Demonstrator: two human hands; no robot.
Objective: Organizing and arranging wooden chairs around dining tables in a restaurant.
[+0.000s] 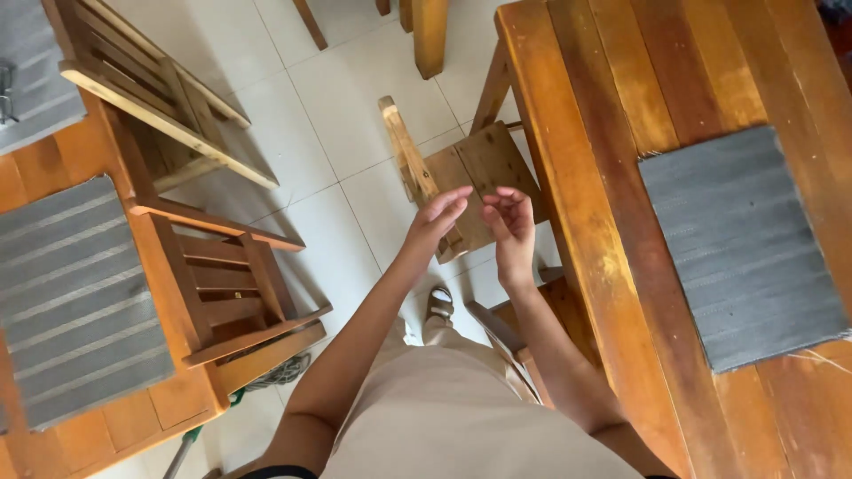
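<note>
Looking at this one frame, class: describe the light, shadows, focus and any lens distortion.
Head view: soft daylight; the wooden chairs cast soft shadows on the pale tiled floor. Left hand and right hand slightly motion-soft; a faint sheen on the wooden table. Wide-angle lens splays the edges outward.

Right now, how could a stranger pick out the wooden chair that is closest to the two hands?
Start at the long wooden table on the right. The small wooden chair stands on the pale tiles beside its left edge, just beyond both hands. Unlike the slatted chairs at left, its seat is solid, worn board.
</note>
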